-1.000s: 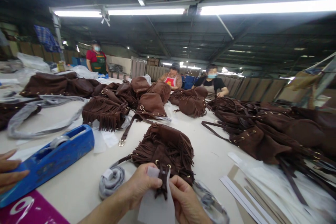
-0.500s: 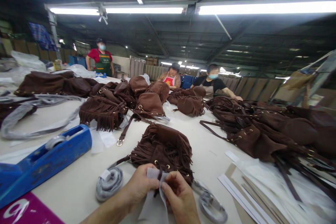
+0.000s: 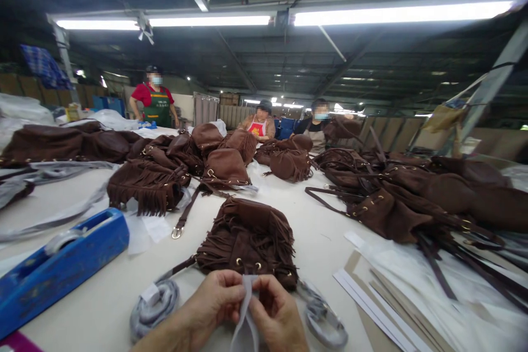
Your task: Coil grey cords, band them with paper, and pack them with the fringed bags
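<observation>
Close in front of me lies a dark brown fringed bag with gold eyelets along its near edge. Just below those eyelets, both hands pinch a thin whitish wrapping sheet, now folded into a narrow strip. My left hand grips its left side between thumb and fingers. On the other side my right hand has its fingers closed on the same sheet. Whatever the folds cover is hidden. A strap coiled in grey wrapping rests left of my hands, and a wrapped strap end lies to the right.
At left stands a blue tape dispenser. More brown bags are heaped across the table, with a large pile at right. Card strips and white sheets lie near right. Several co-workers, one in a green apron, are beyond the table.
The sheet has gone from spread open around a dark brown strip to folded narrow, and that strip no longer shows. My view has shifted slightly. A co-worker at right now has a bag lifted.
</observation>
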A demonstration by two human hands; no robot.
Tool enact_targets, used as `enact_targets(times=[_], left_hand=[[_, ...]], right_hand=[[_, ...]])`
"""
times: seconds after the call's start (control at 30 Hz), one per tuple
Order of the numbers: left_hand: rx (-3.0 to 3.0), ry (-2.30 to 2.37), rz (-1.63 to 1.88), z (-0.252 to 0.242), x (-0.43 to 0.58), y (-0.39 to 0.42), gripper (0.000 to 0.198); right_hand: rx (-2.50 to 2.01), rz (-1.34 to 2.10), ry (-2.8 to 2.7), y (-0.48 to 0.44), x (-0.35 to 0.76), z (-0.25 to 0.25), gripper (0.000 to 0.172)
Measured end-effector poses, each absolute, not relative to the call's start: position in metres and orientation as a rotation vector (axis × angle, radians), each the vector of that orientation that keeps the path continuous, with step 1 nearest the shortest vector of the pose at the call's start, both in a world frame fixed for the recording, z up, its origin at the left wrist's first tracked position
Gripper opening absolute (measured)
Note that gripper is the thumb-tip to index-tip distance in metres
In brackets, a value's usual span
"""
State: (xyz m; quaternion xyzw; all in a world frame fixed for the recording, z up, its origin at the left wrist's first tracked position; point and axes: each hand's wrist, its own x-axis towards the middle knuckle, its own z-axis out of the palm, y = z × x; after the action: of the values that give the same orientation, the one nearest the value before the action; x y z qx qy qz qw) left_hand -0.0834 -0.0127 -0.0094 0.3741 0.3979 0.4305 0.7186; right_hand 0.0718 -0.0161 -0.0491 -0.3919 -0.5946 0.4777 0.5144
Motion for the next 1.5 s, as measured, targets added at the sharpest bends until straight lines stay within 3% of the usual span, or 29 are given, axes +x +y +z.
enact_targets(times=[0.2, 0.5, 0.6, 0.7, 0.9, 1.07, 1.23, 1.5], left_hand=[[0.817, 0.82, 1.02, -0.011, -0.08, -0.016, 0.046], [1.008, 0.927, 1.136, -0.011, -0.068, -0.022, 0.036], [1.093, 1.018, 1.141, -0.017, -0.069, -0.02, 0.032], [1.238, 1.117, 1.142, -0.022, -0.071, -0.017, 0.026], [1.213, 1.15, 0.947, -0.014, -0.072, -0.02, 0.029], [1.067, 1.05, 0.95, -0.003, -0.073, -0.023, 0.037], [0.863, 0.983, 0.97, 0.0, -0.075, -0.018, 0.041], [0.877, 1.002, 1.033, -0.004, -0.069, -0.024, 0.035]], right_hand=[[-0.96, 0.852, -1.575, -0.026, 0.062, -0.034, 0.01], [-1.026, 0.662, -1.723, -0.026, 0.06, -0.036, 0.027], [-1.044, 0.806, -1.771, -0.03, 0.064, -0.024, 0.027], [-1.087, 0.986, -1.764, -0.031, 0.068, -0.011, 0.014], [-1.065, 1.102, -1.535, -0.021, 0.066, -0.012, 0.024], [-1.104, 0.992, -1.468, -0.02, 0.062, -0.017, 0.027], [-0.873, 1.414, -1.304, -0.022, 0.062, -0.018, 0.043], [-1.147, 1.044, -1.399, -0.033, 0.042, -0.026, 0.052]])
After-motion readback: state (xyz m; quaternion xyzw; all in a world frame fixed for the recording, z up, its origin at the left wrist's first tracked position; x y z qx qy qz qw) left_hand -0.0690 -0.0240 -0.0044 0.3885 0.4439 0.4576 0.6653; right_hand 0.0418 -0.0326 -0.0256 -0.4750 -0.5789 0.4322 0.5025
